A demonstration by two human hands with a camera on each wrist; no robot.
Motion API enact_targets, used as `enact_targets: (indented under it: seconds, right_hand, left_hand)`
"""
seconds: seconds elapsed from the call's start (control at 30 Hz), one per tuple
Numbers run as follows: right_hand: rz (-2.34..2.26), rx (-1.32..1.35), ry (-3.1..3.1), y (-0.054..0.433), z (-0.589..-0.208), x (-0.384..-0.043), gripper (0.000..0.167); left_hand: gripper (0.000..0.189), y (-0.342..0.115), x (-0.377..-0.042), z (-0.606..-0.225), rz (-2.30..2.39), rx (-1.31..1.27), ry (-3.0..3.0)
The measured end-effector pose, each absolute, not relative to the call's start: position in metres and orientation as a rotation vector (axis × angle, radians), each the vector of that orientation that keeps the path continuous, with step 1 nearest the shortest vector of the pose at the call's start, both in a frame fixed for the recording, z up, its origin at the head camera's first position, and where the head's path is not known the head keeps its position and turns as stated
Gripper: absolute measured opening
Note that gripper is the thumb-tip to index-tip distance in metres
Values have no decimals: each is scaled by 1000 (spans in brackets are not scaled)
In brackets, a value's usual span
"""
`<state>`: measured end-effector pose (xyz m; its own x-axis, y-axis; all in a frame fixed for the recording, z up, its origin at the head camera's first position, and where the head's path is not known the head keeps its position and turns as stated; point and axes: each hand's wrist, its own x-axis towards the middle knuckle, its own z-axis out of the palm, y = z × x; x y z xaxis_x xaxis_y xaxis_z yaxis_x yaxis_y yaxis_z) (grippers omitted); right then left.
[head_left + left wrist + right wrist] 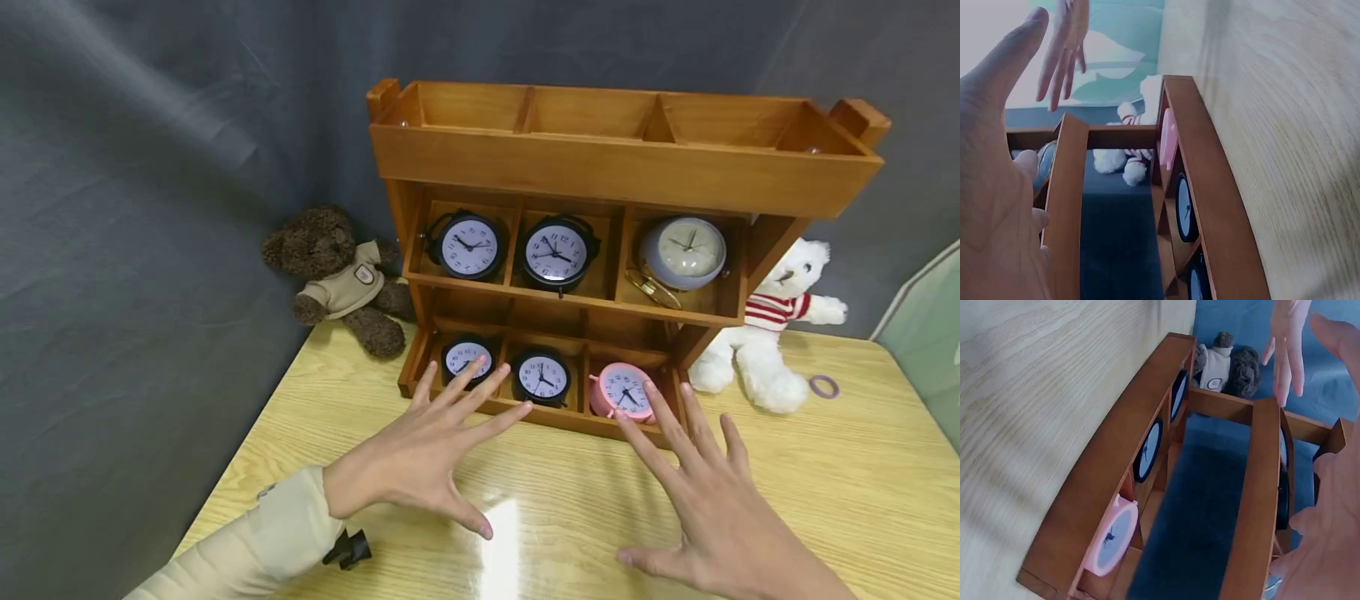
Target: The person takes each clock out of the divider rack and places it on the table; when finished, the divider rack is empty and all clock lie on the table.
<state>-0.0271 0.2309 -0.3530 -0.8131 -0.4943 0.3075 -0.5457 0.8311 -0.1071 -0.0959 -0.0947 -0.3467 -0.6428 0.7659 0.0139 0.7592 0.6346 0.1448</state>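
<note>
Both hands hover in front of a three-tier wooden shelf (622, 179), holding nothing. The left hand (423, 454) has its fingers spread, overlapping the lower left black clock (467, 357) in the head view. To the right, the right hand (708, 500) is spread too, its fingertips over the edge of the pink alarm clock (624, 390). Between them a black clock (542, 377) sits in the lower middle compartment. On the middle tier stand two black alarm clocks, one at left (469, 246) and one at centre (557, 252), and a rounded grey clock (686, 252) at right.
A brown teddy bear (330, 275) leans left of the shelf, and a white bear (772, 333) in a striped top sits at right. Near it lies a purple ring (824, 386). A gold oval piece (652, 288) rests before the grey clock. Grey cloth (150, 250) hangs behind.
</note>
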Motion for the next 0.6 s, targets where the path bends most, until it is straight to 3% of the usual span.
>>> enact_targets:
  seconds: [0.33,0.6]
  right_hand:
    - [841,884,-2655,224,-363,-52,121]
    - [1113,767,-2651,203,-380,-87,117]
  left_hand:
    - [116,-123,-108,-359,881,1111,2744]
    - [109,-145,-122,-387,1396,922,2794]
